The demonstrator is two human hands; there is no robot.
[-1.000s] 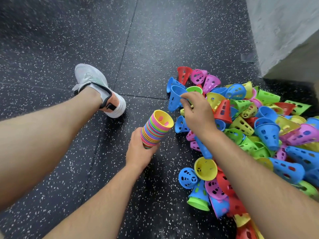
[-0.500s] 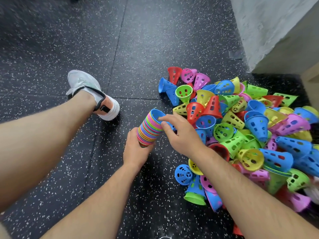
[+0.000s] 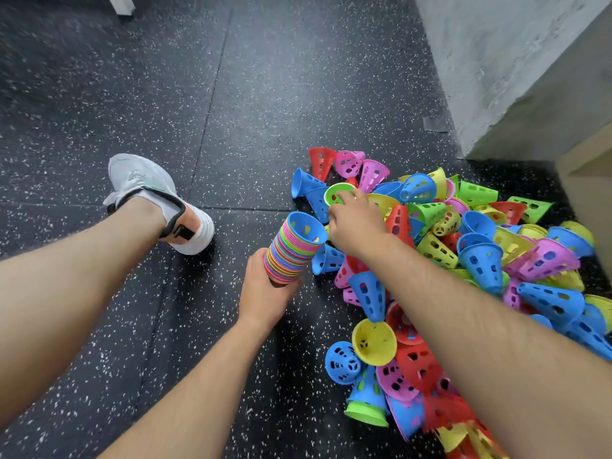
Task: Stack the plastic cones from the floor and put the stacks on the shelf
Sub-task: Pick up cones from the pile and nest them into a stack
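Now, across the dark speckled floor (image 3: 165, 94) and below a grey wall (image 3: 496, 61), we see the loose pile of cones (image 3: 480, 253) spread to the right, most of it not yet stacked. Our left hand (image 3: 265, 293) grips the stack (image 3: 291, 250) round its lower end and holds it tilted, mouth up, just beside the pile's left edge. A second ago the stack was topped with yellow. It now ends in a blue cone (image 3: 306, 228), which the right hand (image 3: 354, 223) was seating half a second ago. That hand has since left the stack and returned to the pile, its fingers curled over the rim of a green cone (image 3: 334, 193). The thumb is hidden, so we cannot tell whether this cone is gripped yet. We judge that one stacking cycle is complete and the next has begun. The green cone is the likely next addition, and shelving remains far off.
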